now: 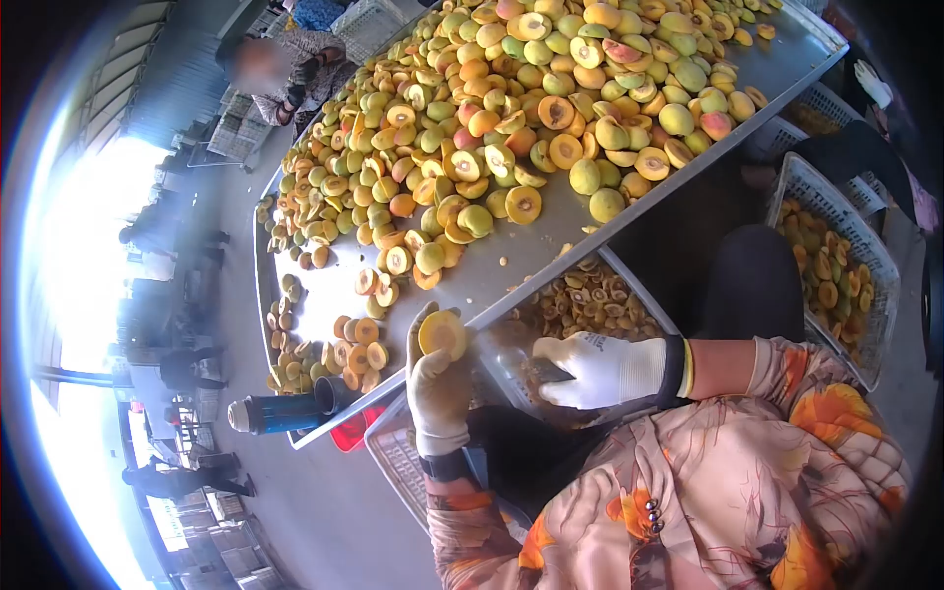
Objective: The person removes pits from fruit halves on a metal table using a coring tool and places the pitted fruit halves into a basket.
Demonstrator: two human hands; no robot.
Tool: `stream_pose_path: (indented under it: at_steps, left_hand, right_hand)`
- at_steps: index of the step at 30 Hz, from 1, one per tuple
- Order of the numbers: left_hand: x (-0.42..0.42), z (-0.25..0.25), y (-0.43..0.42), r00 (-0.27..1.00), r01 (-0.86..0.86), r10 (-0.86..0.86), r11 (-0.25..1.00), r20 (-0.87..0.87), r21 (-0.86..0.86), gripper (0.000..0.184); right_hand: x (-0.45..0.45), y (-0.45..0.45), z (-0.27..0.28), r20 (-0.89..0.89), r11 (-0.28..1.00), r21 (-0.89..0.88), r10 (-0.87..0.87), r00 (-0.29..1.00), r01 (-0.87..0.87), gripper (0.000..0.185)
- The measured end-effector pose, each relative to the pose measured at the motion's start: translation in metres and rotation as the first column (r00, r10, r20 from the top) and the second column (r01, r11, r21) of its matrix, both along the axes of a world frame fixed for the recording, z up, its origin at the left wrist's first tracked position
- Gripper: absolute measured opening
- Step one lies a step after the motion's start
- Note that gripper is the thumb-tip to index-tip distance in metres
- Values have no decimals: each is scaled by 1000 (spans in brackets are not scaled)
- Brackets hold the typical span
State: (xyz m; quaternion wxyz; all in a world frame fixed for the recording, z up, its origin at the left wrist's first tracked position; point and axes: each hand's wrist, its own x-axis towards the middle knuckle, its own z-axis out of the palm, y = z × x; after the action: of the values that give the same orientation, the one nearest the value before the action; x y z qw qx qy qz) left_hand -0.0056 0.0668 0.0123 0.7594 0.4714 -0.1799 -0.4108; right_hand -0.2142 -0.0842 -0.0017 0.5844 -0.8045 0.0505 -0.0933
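My left hand [438, 388], in a pale work glove, is closed around a halved peach [442, 335], its yellow cut face showing, at the near edge of the metal table [551, 258]. To the right, my right hand [605, 370] wears a white glove with a dark cuff. Its fingers are curled together; a small dark shape shows at them, too unclear to name. Below this hand sits a bin [639, 283] holding many brown pieces that look like peach pits. Halved and whole peaches [472, 128] are heaped across the table.
A blue bottle [280, 414] and a dark cup [334, 394] stand at the table's near left corner, above a red container [349, 433]. A white crate [398, 447] is by my left arm; another crate [880, 324] of peaches stands right. A co-worker [300, 74] is across the table.
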Motion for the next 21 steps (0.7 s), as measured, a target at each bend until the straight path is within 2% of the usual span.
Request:
stream_pose_path:
  at_steps: [1, 2, 5, 8, 12, 14, 18, 21]
  left_hand:
    - [-17, 0, 1, 999, 13, -16, 997, -35, -82, 68]
    - [-38, 4, 2, 994, -36, 26, 995, -105, -89, 69]
    - [-89, 23, -5, 987, -110, 98, 990, -129, -90, 63]
    - [-113, 24, -3, 986, -161, 163, 983, 17, -83, 57]
    - [-144, 36, -8, 904, -390, 374, 920, 205, 45, 56]
    - [-149, 36, -7, 888, -403, 382, 915, 257, 32, 55]
    - [-155, 40, -4, 862, -431, 421, 902, 282, -31, 53]
    - [-154, 47, 2, 805, -452, 433, 890, 404, -53, 49]
  right_hand:
    - [1, 5, 7, 45, 1000, -28, -9, 999, 10, 33]
    - [1, 12, 12, 91, 998, -56, -15, 996, 20, 34]
    - [0, 29, 9, 261, 990, -98, -75, 962, 104, 28]
    - [-11, 40, 5, 299, 977, -119, -133, 945, 175, 25]
    - [-22, 48, -1, 282, 972, -151, -130, 951, 178, 23]
    - [-26, 56, -2, 312, 963, -143, -173, 934, 227, 22]
    - [-35, 59, 11, 309, 964, -165, -149, 939, 207, 21]
    - [-38, 53, 27, 277, 936, -294, -113, 954, 196, 21]
